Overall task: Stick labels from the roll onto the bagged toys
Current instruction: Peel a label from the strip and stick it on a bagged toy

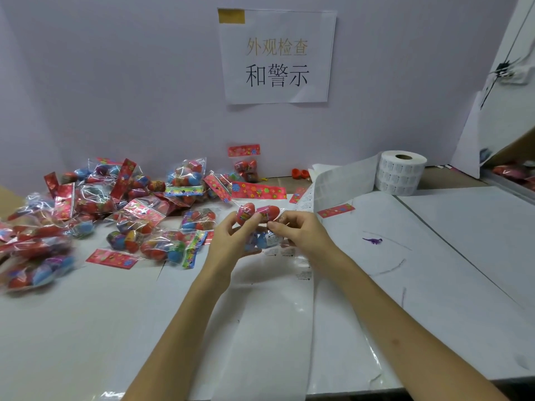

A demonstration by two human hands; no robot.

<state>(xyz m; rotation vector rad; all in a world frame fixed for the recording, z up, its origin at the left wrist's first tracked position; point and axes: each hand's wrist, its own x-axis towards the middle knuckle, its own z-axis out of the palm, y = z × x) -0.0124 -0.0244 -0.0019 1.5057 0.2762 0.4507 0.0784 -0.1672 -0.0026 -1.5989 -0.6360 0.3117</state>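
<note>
Both hands hold one clear bag of red and blue toy eggs [258, 217] above the middle of the table. My left hand [231, 241] grips its left side and underside with curled fingers. My right hand [298, 231] pinches the bag's right side; a small white label shows on the bag below the fingers. The label roll [401, 176] stands at the back right, and its backing strip [341, 183] trails toward the hands. A pile of bagged toys [115, 204] covers the left of the table.
A paper sign [276, 56] hangs on the back wall. One bagged toy [246, 166] leans against the wall, beside two small orange pieces [299, 172]. A purple toy dinosaur [373, 241] lies on the white table [434, 285] to the right. Loose red header cards [335, 211] lie about.
</note>
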